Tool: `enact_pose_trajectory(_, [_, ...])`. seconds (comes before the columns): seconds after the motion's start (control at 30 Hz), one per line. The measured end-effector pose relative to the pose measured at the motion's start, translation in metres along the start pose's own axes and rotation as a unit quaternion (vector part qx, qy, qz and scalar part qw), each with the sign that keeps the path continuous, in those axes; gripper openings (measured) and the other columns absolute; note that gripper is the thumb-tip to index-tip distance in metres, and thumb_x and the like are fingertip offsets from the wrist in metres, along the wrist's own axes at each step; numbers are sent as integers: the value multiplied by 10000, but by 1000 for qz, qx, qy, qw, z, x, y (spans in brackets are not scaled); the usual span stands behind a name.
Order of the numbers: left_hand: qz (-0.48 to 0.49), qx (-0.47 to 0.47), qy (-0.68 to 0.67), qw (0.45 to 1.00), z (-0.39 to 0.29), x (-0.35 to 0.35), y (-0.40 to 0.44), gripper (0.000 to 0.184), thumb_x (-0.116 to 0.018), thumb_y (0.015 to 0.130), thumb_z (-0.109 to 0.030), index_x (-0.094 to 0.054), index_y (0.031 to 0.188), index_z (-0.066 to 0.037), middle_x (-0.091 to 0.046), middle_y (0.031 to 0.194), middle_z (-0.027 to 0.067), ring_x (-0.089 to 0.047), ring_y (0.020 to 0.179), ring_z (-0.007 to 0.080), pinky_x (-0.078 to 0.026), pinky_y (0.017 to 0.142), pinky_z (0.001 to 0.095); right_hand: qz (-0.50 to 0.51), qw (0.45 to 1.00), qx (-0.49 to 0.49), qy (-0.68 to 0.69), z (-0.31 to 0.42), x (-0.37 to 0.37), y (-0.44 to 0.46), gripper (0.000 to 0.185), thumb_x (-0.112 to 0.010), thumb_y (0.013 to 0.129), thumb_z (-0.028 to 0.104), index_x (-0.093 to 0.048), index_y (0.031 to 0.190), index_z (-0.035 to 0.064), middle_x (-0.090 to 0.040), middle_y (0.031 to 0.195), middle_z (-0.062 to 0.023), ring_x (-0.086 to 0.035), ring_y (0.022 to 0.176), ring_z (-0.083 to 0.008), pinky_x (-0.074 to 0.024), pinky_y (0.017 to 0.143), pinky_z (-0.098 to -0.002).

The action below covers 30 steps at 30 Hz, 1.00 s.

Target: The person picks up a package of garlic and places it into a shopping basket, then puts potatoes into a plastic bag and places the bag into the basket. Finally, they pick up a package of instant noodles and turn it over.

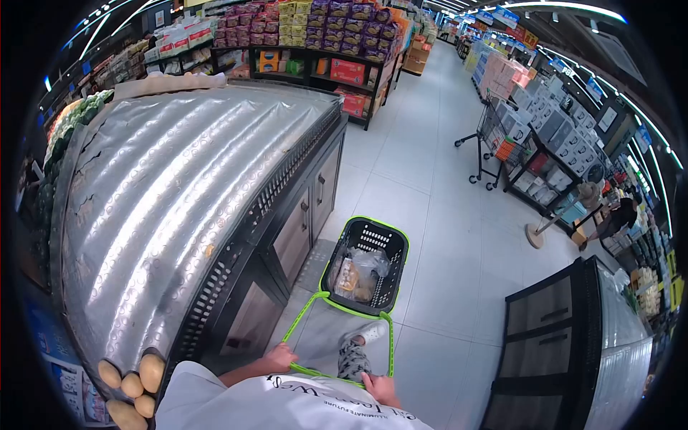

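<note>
The black basket [393, 285] is sitting low ahead of the person, its edge leaving a narrow floor strip beside the silver-topped cabinet [240, 315]. The left hand [279, 356] and right hand [381, 388] are both gripping its green handle [304, 313]. Open floor [437, 279] is stretching ahead; a dark cabinet [537, 333] is bounding the right, well apart.

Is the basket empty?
No, a clear plastic bag lies inside the basket.
</note>
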<state>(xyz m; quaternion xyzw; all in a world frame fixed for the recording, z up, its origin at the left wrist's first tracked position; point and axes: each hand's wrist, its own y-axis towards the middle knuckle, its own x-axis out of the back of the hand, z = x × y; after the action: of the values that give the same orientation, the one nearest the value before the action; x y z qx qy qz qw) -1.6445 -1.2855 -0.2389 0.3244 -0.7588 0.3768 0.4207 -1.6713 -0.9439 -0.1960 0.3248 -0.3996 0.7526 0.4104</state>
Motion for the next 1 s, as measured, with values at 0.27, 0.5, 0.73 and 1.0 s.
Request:
enact_pose_trajectory(0.27, [-42, 14, -49, 998, 35, 68, 149, 215, -599, 637, -171, -668, 833, -119, -626, 715, 108, -583, 773, 284, -425, 780, 383, -73, 997, 35, 20, -58, 83, 145, 441, -446, 847, 403, -647, 632, 74, -564, 544, -164, -573, 519, -346, -472, 545, -432])
enact_pose_trajectory(0.5, [-95, 108, -121, 982, 38, 145, 309, 261, -594, 616, -132, -678, 863, -112, -630, 729, 126, -587, 764, 314, -430, 785, 409, -52, 997, 17, 48, -120, 233, 317, 395, -504, 818, 398, -639, 637, 74, -566, 535, -119, -580, 533, -300, -467, 544, -389])
enact_pose_trajectory(0.73, [-150, 158, -190, 957, 39, 193, 420, 270, -620, 612, -220, -679, 848, -102, -638, 733, 126, -600, 740, 314, -444, 794, 399, 20, 999, 28, 21, -162, 322, 436, 353, -501, 811, 377, -629, 662, 84, -576, 573, -128, -568, 576, -323, -457, 567, -403])
enact_pose_trajectory(1.0, [45, 98, -258, 960, 71, 328, 576, 379, -657, 652, -424, -667, 863, -109, -644, 761, 123, -611, 710, 307, -468, 680, 383, -90, 974, -45, 204, -230, 398, 560, 354, -552, 839, 283, -607, 632, 1, -469, 466, -47, -444, 464, -115, -365, 461, -286])
